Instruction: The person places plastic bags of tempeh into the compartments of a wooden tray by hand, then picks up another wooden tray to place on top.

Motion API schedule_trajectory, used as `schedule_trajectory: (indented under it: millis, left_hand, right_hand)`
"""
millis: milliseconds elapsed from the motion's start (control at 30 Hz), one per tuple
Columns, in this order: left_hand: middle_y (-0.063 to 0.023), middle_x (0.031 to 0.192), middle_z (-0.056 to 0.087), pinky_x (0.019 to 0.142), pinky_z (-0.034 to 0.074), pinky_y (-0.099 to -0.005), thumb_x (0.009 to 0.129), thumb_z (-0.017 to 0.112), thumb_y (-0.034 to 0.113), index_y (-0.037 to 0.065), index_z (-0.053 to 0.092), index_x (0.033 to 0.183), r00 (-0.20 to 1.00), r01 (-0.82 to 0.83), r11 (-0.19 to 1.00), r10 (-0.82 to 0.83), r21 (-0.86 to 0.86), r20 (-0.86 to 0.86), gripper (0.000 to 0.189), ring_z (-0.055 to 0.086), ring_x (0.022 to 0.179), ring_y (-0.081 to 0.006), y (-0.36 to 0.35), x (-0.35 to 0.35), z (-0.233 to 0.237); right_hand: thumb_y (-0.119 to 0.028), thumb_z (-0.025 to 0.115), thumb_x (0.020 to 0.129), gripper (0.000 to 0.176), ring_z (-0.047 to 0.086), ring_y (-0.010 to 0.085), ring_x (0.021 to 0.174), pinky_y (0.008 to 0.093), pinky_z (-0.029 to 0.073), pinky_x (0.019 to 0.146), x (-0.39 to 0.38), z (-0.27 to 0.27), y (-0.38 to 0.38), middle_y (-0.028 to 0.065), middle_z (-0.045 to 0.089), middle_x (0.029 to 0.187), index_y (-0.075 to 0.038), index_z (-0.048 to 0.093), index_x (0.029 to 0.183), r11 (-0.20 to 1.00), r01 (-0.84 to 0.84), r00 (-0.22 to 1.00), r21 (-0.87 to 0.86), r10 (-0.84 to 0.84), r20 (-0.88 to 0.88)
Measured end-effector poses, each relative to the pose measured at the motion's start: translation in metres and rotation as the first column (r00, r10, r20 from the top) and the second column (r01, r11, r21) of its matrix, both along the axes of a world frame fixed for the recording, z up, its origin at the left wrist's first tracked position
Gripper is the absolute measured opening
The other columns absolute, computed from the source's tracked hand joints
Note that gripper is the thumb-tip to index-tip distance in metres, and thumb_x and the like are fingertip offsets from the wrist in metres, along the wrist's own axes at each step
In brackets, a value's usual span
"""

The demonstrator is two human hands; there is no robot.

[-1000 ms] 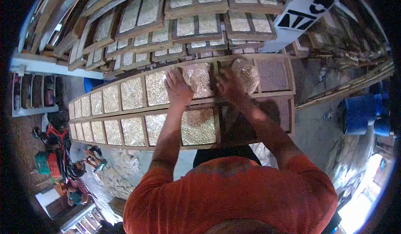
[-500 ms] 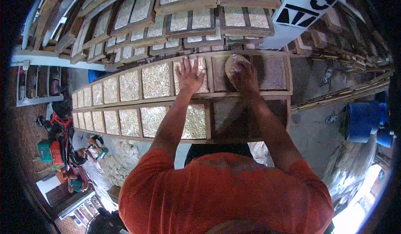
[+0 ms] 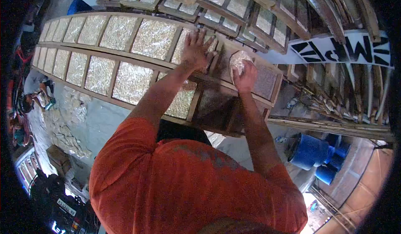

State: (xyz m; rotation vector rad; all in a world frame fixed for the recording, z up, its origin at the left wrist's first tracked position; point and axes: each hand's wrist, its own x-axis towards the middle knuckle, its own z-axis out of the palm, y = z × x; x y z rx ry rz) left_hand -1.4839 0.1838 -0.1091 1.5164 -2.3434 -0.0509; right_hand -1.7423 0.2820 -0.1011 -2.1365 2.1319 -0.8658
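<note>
Long frame (image 3: 106, 55): cells at left are filled with pale flakes (image 3: 100, 73), spread thin and level, likely for drying. The left hand (image 3: 195, 48) is laid flat on a filled cell, fingers splayed wide, seemingly to press or steady it. Just right, a round lump (image 3: 239, 59) is held over the next cell by the right hand (image 3: 246, 77), fingers curled under it. A bare cell (image 3: 265, 81) follows.
</note>
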Motion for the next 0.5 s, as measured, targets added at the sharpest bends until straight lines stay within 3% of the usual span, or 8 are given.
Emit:
schedule_trajectory:
  millis: [100,233,267,333,400,433,467,500]
  left_hand:
    - [-0.0156,0.174,0.020,0.127,0.009,-0.0614,0.102,0.042,0.063,0.018,0.040,0.161,0.999,0.014,0.987,-0.007,0.161,-0.046,0.074,0.016,0.160,-0.0412,-0.004,0.009,0.001]
    - [-0.0274,0.170,0.021,0.128,0.014,-0.0531,0.088,0.064,0.071,0.009,0.033,0.163,0.998,0.057,0.992,-0.054,0.108,-0.032,0.102,0.019,0.159,-0.0384,0.051,0.065,0.022]
    - [-0.0289,0.168,0.023,0.128,0.018,-0.0494,0.084,0.074,0.065,0.007,0.027,0.164,0.941,0.332,0.897,-0.297,0.292,-0.160,0.110,0.021,0.159,-0.0376,0.030,0.068,0.020]
    - [-0.0286,0.165,0.028,0.127,0.025,-0.0434,0.079,0.085,0.054,0.002,0.022,0.163,0.737,0.576,0.751,-0.306,0.323,-0.603,0.118,0.029,0.154,-0.0377,0.046,0.074,0.086]
    - [-0.0236,0.157,0.044,0.122,0.036,-0.0430,0.091,0.074,0.046,0.000,0.032,0.158,0.452,0.409,0.903,-0.074,0.133,-0.889,0.092,0.046,0.144,-0.0375,0.116,0.066,0.147]
    - [-0.0236,0.157,0.044,0.122,0.036,-0.0430,0.091,0.074,0.046,0.000,0.032,0.158,0.462,0.407,0.903,-0.077,0.134,-0.884,0.092,0.046,0.144,-0.0375,0.127,0.067,0.145]
    - [-0.0237,0.152,0.049,0.119,0.040,-0.0444,0.097,0.066,0.040,0.000,0.031,0.158,0.134,0.569,0.769,0.262,0.291,-0.956,0.081,0.053,0.137,-0.0369,0.138,0.071,0.148]
    - [-0.0234,0.150,0.052,0.118,0.042,-0.0459,0.104,0.053,0.037,0.002,0.031,0.159,-0.044,0.702,0.630,0.503,0.332,-0.863,0.070,0.056,0.134,-0.0372,0.143,0.065,0.128]
  right_hand:
    - [-0.036,0.074,0.091,0.044,0.060,0.0423,0.116,0.0536,0.046,0.104,0.009,0.022,-0.007,0.0193,0.066,0.119,-0.008,0.065,0.125,1.000,0.006,1.000,0.015,-0.006,-0.009]
    - [-0.019,0.069,0.094,0.026,0.070,0.0368,0.104,0.0437,0.055,0.090,0.064,0.100,-0.004,0.0178,0.071,0.116,-0.007,0.071,0.117,0.956,0.117,0.992,0.270,-0.100,-0.074]
    - [-0.016,0.065,0.096,0.024,0.069,0.0346,0.109,0.0437,0.055,0.094,0.079,0.118,0.003,0.0173,0.071,0.119,-0.006,0.072,0.117,0.975,0.039,0.994,0.221,-0.060,0.090]
    - [-0.014,0.062,0.098,0.023,0.069,0.0324,0.115,0.0437,0.054,0.097,0.103,0.159,0.018,0.0167,0.072,0.121,-0.006,0.073,0.116,0.989,-0.044,0.966,0.140,0.007,0.257]
    - [-0.016,0.063,0.102,0.024,0.068,0.0325,0.116,0.0443,0.053,0.099,0.120,0.189,0.051,0.0130,0.071,0.125,-0.010,0.069,0.125,0.950,-0.311,0.721,0.014,0.226,0.656]
    - [-0.016,0.063,0.102,0.024,0.068,0.0325,0.116,0.0443,0.053,0.099,0.129,0.182,0.066,0.0130,0.071,0.125,-0.010,0.069,0.125,0.950,-0.311,0.714,0.007,0.229,0.662]
    - [-0.016,0.063,0.104,0.025,0.068,0.0290,0.115,0.0432,0.053,0.100,0.145,0.170,0.080,0.0095,0.072,0.122,-0.009,0.067,0.127,0.947,-0.295,0.163,0.127,-0.081,0.983]
    - [-0.016,0.063,0.105,0.026,0.068,0.0255,0.113,0.0420,0.052,0.100,0.152,0.157,0.088,0.0060,0.072,0.119,-0.009,0.065,0.130,0.903,-0.360,-0.447,0.235,-0.389,0.806]
